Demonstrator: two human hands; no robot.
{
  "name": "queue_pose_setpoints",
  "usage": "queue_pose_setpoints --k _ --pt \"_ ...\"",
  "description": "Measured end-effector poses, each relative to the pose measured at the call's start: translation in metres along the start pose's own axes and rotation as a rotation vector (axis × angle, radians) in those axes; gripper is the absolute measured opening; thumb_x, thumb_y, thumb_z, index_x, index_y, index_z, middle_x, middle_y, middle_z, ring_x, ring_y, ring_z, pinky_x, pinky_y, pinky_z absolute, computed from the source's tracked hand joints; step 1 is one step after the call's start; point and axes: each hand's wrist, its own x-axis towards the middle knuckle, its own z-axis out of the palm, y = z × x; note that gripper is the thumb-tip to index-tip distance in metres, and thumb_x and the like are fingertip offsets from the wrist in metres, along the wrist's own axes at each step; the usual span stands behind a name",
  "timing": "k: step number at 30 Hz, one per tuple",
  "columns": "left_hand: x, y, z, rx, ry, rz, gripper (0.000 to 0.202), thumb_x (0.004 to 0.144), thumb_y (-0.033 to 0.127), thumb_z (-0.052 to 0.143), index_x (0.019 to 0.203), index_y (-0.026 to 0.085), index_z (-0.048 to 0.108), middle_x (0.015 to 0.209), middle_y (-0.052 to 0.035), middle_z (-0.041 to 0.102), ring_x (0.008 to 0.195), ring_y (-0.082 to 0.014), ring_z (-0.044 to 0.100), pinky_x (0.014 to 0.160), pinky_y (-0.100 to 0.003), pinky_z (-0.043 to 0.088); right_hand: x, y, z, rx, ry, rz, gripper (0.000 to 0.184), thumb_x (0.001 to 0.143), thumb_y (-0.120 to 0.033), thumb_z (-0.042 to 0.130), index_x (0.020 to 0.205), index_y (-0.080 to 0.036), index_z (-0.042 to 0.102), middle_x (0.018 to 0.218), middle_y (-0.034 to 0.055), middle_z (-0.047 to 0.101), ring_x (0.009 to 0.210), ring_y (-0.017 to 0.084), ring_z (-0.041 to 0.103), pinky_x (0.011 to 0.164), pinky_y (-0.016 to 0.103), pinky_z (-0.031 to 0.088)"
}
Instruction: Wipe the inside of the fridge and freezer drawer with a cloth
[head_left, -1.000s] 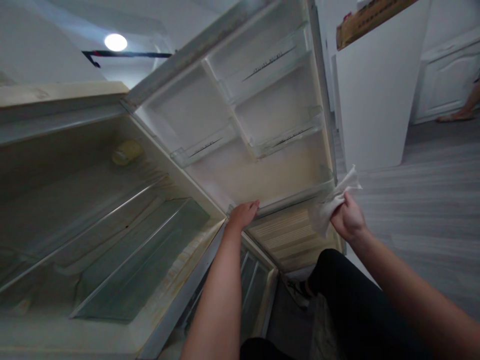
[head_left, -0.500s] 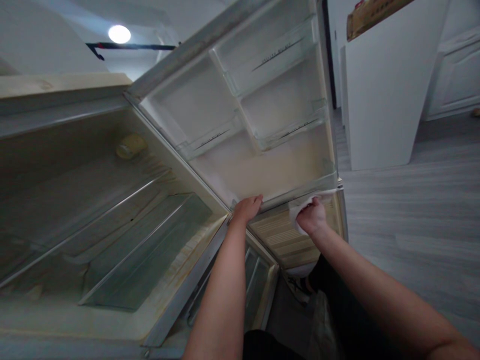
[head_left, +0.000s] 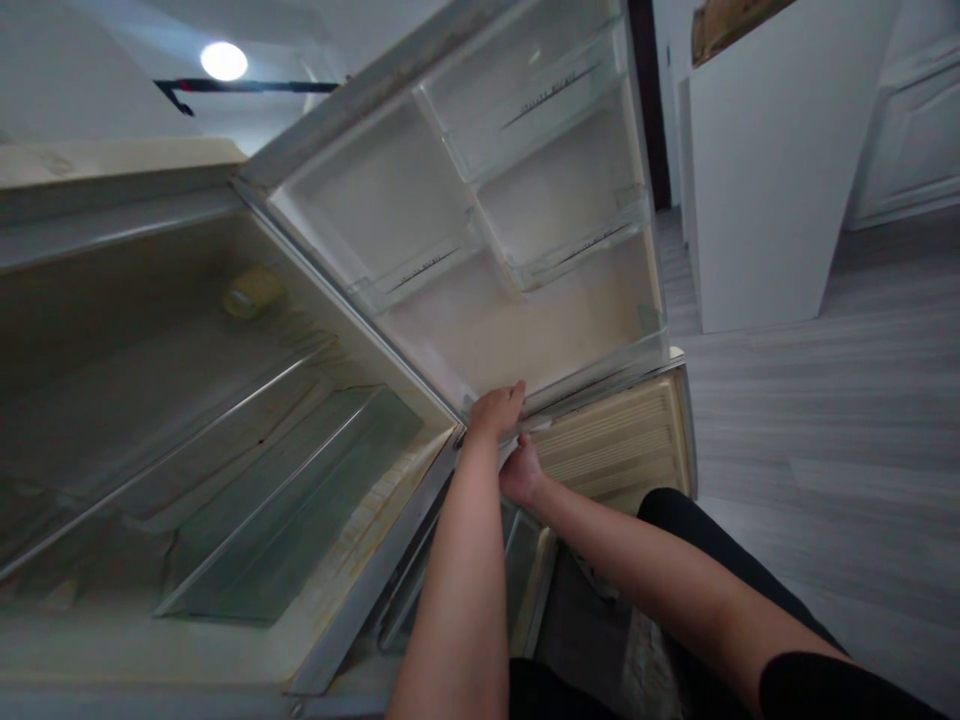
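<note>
The refrigerator's upper door [head_left: 450, 330] stands wide open, with clear plastic shelves on its inner side. My left hand [head_left: 496, 410] is closed on its bottom edge, near the hinge corner. Just below it my right hand [head_left: 523, 472] presses at the underside of the same door, close to the hinge. A small strip of white cloth [head_left: 534, 427] shows above the right fingers; the rest of the cloth is hidden behind the hand. Under the upper door is the open lower door [head_left: 615, 440], with a ribbed, yellowed lining.
To the left lies the refrigerator compartment [head_left: 82, 400] with a glass shelf [head_left: 292, 520] and a yellow round thing [head_left: 255, 292] at its back. A white cabinet [head_left: 757, 180] stands at the right on the grey wood-look floor [head_left: 810, 420]. My bent knee [head_left: 675, 515] is beside the lower door.
My right hand has moved left with the white cloth along the door's underside, from near the outer end to the hinge side. My left hand keeps its place on the door.
</note>
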Motion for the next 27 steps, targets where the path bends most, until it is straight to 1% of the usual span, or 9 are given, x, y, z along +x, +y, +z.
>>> queue_pose_setpoints --k 3,6,9,13,16,18,23,25,27 --pt "-0.001 0.001 -0.001 -0.009 0.018 -0.004 0.067 0.104 0.052 0.017 0.095 0.020 0.075 0.097 -0.0086 0.078 0.097 -0.0219 0.071 0.086 -0.031 0.050 -0.004 -0.005 0.003 -0.056 0.013 0.002 0.058 0.098 -0.041 0.019 0.119 -0.013 0.065 0.084 0.0090 0.075 0.100 0.029 0.070 0.101 0.049 0.051" --pt "-0.004 0.002 -0.003 -0.007 0.006 -0.016 0.067 0.104 0.052 0.017 0.096 0.020 0.075 0.097 -0.0087 0.078 0.098 -0.0217 0.071 0.087 -0.031 0.050 -0.015 -0.029 0.004 -0.106 0.048 -0.145 0.059 0.098 -0.035 0.015 0.116 -0.016 0.067 0.077 0.0052 0.074 0.098 0.028 0.070 0.098 0.047 0.052" --pt "-0.005 0.002 -0.004 0.008 -0.016 -0.015 0.067 0.104 0.052 0.016 0.097 0.021 0.075 0.100 -0.0076 0.078 0.101 -0.0221 0.071 0.092 -0.033 0.049 -0.035 -0.071 0.000 -0.167 0.108 -0.367 0.058 0.096 -0.028 0.015 0.112 -0.019 0.069 0.076 0.0034 0.074 0.093 0.025 0.069 0.095 0.043 0.053" --pt "-0.004 -0.001 -0.003 0.003 -0.016 -0.021 0.068 0.103 0.053 0.015 0.099 0.023 0.076 0.101 -0.0065 0.078 0.102 -0.0233 0.071 0.094 -0.036 0.050 -0.067 -0.139 -0.017 -0.196 0.213 -0.651 0.054 0.097 -0.031 0.018 0.107 -0.021 0.070 0.080 0.0040 0.073 0.086 0.021 0.068 0.095 0.039 0.053" --pt "-0.003 -0.002 -0.002 -0.023 -0.005 -0.025 0.070 0.102 0.056 0.016 0.095 0.022 0.076 0.099 -0.0072 0.078 0.102 -0.0246 0.071 0.092 -0.037 0.050 -0.091 -0.183 -0.028 -0.181 0.148 -0.830 0.053 0.096 -0.029 0.018 0.103 -0.023 0.070 0.088 0.0059 0.073 0.088 0.021 0.068 0.092 0.044 0.055" --pt "-0.003 -0.001 -0.002 -0.025 -0.004 -0.016 0.070 0.102 0.055 0.016 0.096 0.021 0.077 0.100 -0.0076 0.078 0.103 -0.0245 0.071 0.093 -0.036 0.050 -0.105 -0.204 -0.032 -0.130 0.095 -0.917 0.050 0.095 -0.027 0.020 0.100 -0.025 0.070 0.092 0.0059 0.073 0.090 0.021 0.068 0.091 0.046 0.056" --pt "-0.006 0.003 -0.005 -0.006 -0.009 -0.039 0.069 0.103 0.054 0.015 0.098 0.022 0.077 0.101 -0.0069 0.079 0.104 -0.0233 0.071 0.093 -0.034 0.050 -0.121 -0.234 -0.033 -0.087 0.089 -1.012 0.041 0.097 -0.030 0.027 0.095 -0.024 0.067 0.089 0.0039 0.070 0.088 0.020 0.069 0.086 0.044 0.059" --pt "-0.007 0.003 -0.006 -0.010 -0.010 -0.038 0.069 0.103 0.054 0.015 0.098 0.023 0.077 0.101 -0.0064 0.079 0.103 -0.0229 0.071 0.092 -0.033 0.050 -0.118 -0.240 -0.033 -0.129 0.098 -1.079 0.041 0.099 -0.030 0.027 0.096 -0.022 0.067 0.089 0.0028 0.069 0.089 0.017 0.068 0.090 0.039 0.058" --pt "-0.006 0.002 -0.005 -0.015 -0.014 -0.025 0.069 0.103 0.055 0.016 0.098 0.023 0.077 0.100 -0.0064 0.079 0.103 -0.0229 0.071 0.092 -0.034 0.050 -0.111 -0.243 -0.034 -0.243 0.120 -1.185 0.042 0.101 -0.032 0.028 0.100 -0.021 0.068 0.095 0.0023 0.070 0.097 0.014 0.067 0.099 0.035 0.054"
